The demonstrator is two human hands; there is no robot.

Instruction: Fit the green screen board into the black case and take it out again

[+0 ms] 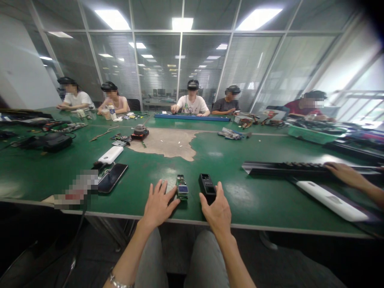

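Near the front edge of the green table [246,204], a small circuit board [182,188] with a little display lies flat. My left hand [158,203] rests beside it on the left, fingers spread, with the index finger and thumb close to its edge; I cannot tell whether they touch it. To the right of the board lies a black plastic housing [207,185] with cut-out openings. My right hand [218,206] is at its near end, thumb and fingers apart around that end, its palm partly hiding it. Whether the right fingers touch the housing is unclear.
A black smartphone [113,178] and a white power bank [111,155] lie to the left. At right, another person's hand [345,174] touches a long black rail [285,168], near a white device [331,200]. Several people sit across the table, beyond a brown patch [168,143].
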